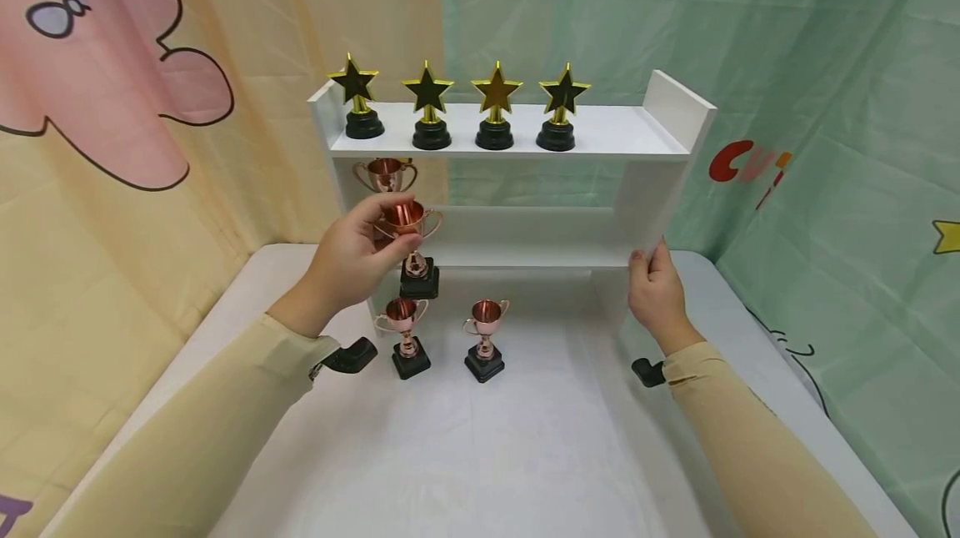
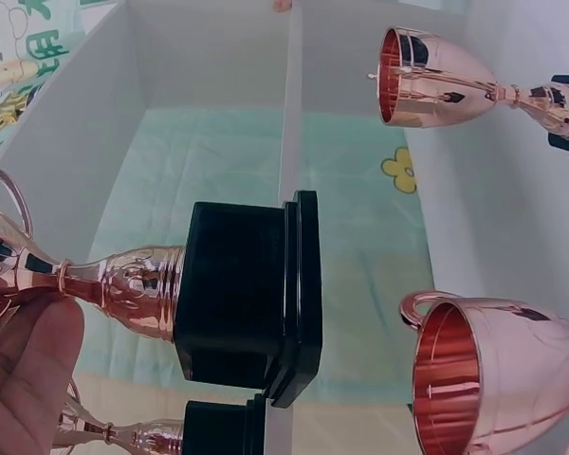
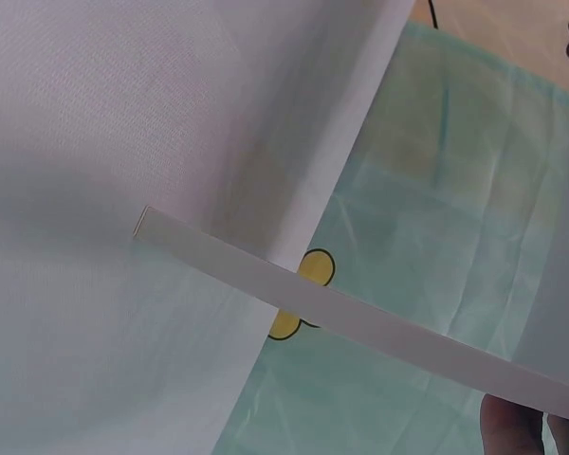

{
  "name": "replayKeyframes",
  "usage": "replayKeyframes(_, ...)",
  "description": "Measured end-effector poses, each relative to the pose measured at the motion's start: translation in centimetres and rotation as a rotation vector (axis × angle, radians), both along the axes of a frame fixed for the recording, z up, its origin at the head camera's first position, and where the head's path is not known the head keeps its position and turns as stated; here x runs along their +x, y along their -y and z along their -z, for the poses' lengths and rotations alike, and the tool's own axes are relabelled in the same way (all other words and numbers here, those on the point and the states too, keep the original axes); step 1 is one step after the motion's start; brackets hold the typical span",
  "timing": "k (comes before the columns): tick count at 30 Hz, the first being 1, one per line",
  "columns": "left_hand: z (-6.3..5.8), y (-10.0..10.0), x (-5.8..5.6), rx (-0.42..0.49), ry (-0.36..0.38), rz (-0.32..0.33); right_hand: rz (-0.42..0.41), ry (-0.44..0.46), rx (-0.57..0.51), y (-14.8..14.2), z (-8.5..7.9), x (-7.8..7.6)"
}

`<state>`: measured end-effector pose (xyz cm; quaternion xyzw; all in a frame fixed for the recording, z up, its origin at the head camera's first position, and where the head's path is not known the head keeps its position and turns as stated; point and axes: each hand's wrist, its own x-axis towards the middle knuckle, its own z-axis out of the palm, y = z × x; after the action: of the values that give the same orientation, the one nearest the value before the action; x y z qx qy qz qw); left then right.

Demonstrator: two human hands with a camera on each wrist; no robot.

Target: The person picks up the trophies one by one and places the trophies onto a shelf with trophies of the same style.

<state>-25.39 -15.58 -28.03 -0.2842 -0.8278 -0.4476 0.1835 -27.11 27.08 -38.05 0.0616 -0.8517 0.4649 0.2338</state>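
My left hand (image 1: 348,254) pinches a rose-gold trophy cup (image 1: 419,278) by its bowl, thumb and fingers on either side. The cup is upright in front of the middle board of a white shelf unit (image 1: 525,238), its black base overlapping that board's left part. Behind it, a matching trophy (image 1: 386,174) stands on the middle level at the left; the left wrist view shows its black base (image 2: 218,428). Lower down stand two more rose-gold trophies, one at the left (image 1: 410,359) and one nearer the middle (image 1: 484,361). My right hand (image 1: 660,296) grips the unit's right side panel.
Several gold star trophies (image 1: 494,104) with black bases stand in a row on the top board. The unit stands on a white-covered table (image 1: 480,455). Printed curtains (image 1: 825,104) hang behind and at both sides.
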Motion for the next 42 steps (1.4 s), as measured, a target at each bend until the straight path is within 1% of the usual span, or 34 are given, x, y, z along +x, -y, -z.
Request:
replayKeyframes(4,-0.2,-0.3,-0.2,0.007,0.008,0.005,0.006,0.007,0.007,0.0,0.0,0.0)
replayKeyframes(16,-1.0,-1.0,-0.8,0.005,-0.005,-0.001,0.006,0.009,0.008,0.0,-0.1,0.1)
replayKeyframes(23,-1.2,-1.5,-1.6,-0.001,0.006,-0.004,0.016,0.015,0.006,0.0,0.0,0.1)
replayKeyframes(30,-1.2,-2.0,-2.6,-0.029,-0.006,-0.004,0.014,0.012,-0.002,0.0,0.0,0.0)
replayKeyframes(35,-1.2,-2.5,-3.3,-0.026,-0.006,-0.001,0.009,0.004,0.001,0.1,0.0,0.0)
replayKeyframes(42,-1.2,-3.2,-4.3,-0.023,0.027,0.000,0.014,0.000,0.004,0.0,0.0,-0.1)
